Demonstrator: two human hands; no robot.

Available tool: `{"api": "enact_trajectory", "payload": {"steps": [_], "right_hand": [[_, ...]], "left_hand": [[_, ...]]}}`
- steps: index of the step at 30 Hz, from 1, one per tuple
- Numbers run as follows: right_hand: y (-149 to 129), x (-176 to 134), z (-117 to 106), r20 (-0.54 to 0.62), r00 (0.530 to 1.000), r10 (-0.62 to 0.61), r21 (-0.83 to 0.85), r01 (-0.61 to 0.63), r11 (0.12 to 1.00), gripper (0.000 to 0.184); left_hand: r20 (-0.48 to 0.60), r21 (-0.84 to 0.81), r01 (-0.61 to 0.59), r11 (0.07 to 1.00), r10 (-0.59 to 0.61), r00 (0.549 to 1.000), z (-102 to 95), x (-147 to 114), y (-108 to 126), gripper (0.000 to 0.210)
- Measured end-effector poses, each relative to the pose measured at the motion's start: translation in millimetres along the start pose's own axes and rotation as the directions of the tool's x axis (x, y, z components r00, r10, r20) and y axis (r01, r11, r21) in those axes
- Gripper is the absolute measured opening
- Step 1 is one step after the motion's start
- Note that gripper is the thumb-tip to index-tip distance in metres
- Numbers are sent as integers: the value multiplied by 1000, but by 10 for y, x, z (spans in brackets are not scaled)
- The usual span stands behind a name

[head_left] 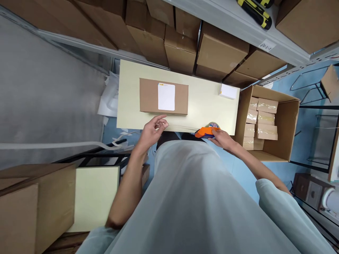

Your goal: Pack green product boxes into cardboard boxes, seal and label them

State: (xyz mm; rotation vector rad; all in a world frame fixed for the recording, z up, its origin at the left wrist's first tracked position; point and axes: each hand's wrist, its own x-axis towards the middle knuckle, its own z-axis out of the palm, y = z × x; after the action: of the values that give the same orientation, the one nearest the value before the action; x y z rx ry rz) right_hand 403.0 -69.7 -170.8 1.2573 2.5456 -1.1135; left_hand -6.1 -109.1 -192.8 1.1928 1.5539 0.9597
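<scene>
My right hand [224,138] grips an orange and blue tape dispenser [207,132] at the table's near edge, with a roll of tape [213,125] in it. A thin clear strip of tape [184,127] stretches leftward from the dispenser to my left hand [154,129]. The fingers of that hand are curled together in a pinch at the strip's end. Just beyond it lies a closed brown cardboard box [148,96] with a white label [166,97] on top. My left fingertips are close to the box's near edge; whether they touch it I cannot tell.
The pale yellow table [203,102] bears a small white box [228,91] at its far right. A large open carton [287,127] with several taped small boxes stands at the right. Shelved cartons [182,53] line the far side. Another large carton [57,197] sits lower left.
</scene>
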Motion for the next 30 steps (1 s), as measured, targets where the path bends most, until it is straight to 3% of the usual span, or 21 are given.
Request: {"api": "enact_trajectory", "payload": {"steps": [3, 9, 17, 25, 30], "right_hand": [[27, 171, -63, 58, 997, 56, -120, -48, 992, 36], [-138, 736, -137, 234, 938, 256, -415, -142, 899, 49], [-110, 996, -80, 232, 908, 348, -501, -196, 843, 49], [-77, 1168, 33, 161, 906, 391, -555, -244, 795, 48], [-66, 1194, 89, 115, 915, 388, -558, -264, 787, 45]], "left_hand": [[-33, -32, 47, 998, -48, 998, 32, 45, -254, 52], [-158, -183, 197, 963, -227, 961, 404, 69, -632, 40], [-354, -162, 213, 964, -258, 899, 631, 354, -881, 19], [-515, -309, 216, 926, -354, 781, 965, 533, -994, 11], [-554, -506, 190, 842, -486, 676, 1169, 578, -950, 14]]}}
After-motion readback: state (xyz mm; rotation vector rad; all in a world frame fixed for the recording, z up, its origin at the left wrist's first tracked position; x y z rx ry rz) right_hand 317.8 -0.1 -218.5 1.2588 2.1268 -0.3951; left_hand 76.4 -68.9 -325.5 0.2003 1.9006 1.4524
